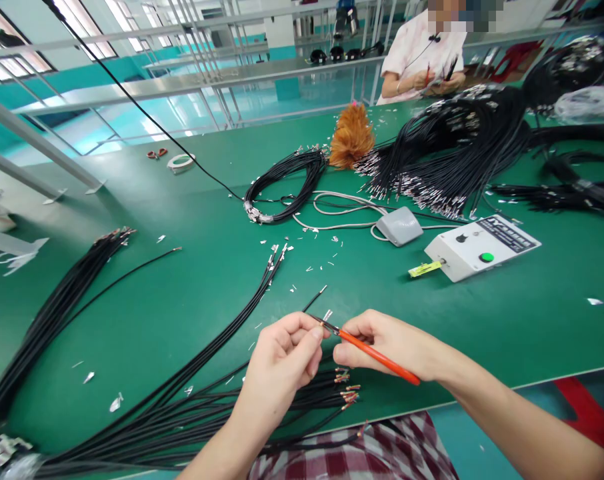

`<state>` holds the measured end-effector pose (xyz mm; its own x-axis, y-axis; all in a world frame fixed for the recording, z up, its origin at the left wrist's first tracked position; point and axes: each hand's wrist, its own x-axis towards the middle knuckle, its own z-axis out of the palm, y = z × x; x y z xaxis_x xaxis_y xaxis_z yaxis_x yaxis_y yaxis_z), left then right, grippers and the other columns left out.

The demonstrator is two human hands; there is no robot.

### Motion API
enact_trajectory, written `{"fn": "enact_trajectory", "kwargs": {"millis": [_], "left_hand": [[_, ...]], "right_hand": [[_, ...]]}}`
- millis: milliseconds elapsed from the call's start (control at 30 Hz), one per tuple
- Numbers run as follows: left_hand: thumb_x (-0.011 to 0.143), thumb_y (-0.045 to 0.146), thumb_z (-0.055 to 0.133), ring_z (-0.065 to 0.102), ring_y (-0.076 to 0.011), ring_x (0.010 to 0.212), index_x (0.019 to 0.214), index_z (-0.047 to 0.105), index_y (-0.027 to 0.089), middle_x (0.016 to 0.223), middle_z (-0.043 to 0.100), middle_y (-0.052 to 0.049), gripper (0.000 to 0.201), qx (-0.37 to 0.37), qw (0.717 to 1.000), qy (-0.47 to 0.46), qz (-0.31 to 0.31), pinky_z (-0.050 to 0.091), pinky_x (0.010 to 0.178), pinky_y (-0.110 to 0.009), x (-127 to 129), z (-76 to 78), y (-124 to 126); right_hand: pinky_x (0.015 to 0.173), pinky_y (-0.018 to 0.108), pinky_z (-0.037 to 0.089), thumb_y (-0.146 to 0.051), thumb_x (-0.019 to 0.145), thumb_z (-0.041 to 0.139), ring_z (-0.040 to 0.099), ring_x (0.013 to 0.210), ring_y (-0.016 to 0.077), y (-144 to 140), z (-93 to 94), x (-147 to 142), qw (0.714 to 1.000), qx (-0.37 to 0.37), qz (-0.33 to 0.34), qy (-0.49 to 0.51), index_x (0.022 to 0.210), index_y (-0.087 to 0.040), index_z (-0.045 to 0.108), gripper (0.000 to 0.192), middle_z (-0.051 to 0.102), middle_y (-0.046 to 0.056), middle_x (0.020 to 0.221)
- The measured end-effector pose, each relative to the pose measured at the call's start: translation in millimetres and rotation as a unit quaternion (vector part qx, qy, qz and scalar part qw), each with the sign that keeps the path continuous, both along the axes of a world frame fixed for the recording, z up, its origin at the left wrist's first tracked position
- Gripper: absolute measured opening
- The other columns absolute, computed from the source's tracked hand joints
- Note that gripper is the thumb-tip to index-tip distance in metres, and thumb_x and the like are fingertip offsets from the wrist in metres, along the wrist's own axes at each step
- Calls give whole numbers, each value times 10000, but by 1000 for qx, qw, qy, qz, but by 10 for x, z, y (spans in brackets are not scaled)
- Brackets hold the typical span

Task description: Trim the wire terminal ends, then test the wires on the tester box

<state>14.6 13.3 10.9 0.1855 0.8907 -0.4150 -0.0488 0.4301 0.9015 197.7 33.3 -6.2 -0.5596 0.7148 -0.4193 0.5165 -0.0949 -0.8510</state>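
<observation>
My left hand (282,357) is closed, fingers pinching the end of a black cable, with silvery strands or foil showing at the fingertips. In my right hand (389,337) is a pair of red-handled cutters (379,355), their dark jaws touching the cable end at my left fingertips. Whether the jaws are fully closed cannot be made out. A bundle of black cables (197,413) runs beneath my left forearm, several ends showing coloured inner wires. A few cables with silvery ends (252,300) lie apart from it, pointing away from me.
Another black cable bundle (57,307) lies left. Ahead are a coiled bundle (282,180), an orange-brown brush-like clump (352,137), a grey box (399,225) and a white device with a green button (482,247). Cable piles (447,147) lie right. A co-worker (422,57) is across the green table (557,320).
</observation>
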Motion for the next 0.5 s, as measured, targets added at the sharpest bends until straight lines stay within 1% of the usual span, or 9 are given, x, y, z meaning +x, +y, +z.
{"fn": "enact_trajectory", "kwargs": {"millis": [200, 367, 433, 500], "left_hand": [[788, 347, 633, 254, -26, 391, 745, 590, 135, 438, 431, 70, 220, 3, 1000, -7, 5, 139, 358, -137, -11, -31, -34], [820, 311, 604, 197, -21, 393, 774, 609, 132, 453, 417, 72, 186, -3, 998, -64, 8, 102, 365, -154, -95, 0, -24], [832, 305, 589, 187, -19, 390, 779, 615, 132, 457, 418, 70, 182, -8, 996, -85, 9, 100, 368, -158, -143, 32, -10], [830, 305, 594, 202, -21, 389, 777, 614, 133, 458, 428, 64, 181, -14, 996, -93, 6, 107, 367, -159, -167, 52, -2]], "right_hand": [[433, 216, 193, -503, 736, 612, 238, 545, 94, -40, -54, -18, 999, 28, -39, -12, 569, -196, 390, 414, 289, -57, 583], [426, 217, 166, -534, 716, 623, 228, 536, 90, -16, -159, -18, 995, 60, -56, -48, 543, -193, 367, 460, 257, -59, 572], [425, 221, 157, -537, 718, 630, 222, 526, 87, 3, -194, 11, 994, 58, -66, -66, 533, -192, 341, 486, 244, -62, 560], [431, 221, 170, -535, 745, 615, 217, 514, 82, 15, -199, 30, 995, 37, -81, -37, 543, -194, 330, 487, 237, -68, 551]]}}
